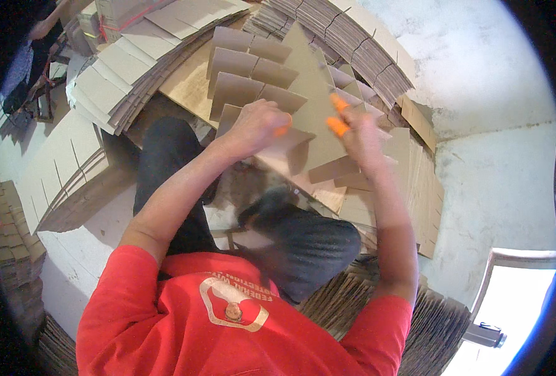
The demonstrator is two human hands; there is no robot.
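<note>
A cardboard divider grid stands on a wooden board in front of me. Its long cardboard panel runs away from me, and several shorter cardboard divider strips cross it. My left hand is closed at a near cross strip, with an orange finger cover on one fingertip; the pinch itself is partly hidden. At the panel's right edge is my right hand, blurred by motion. Two of its digits wear orange covers and are spread apart over the panel face, with nothing visible between them.
Stacked flat cardboard strips curve along the left and far sides. More slotted cardboard sheets lie at left, and cardboard pieces lean at right beside the wall. Behind my right arm are packed strips. Another person is at far left.
</note>
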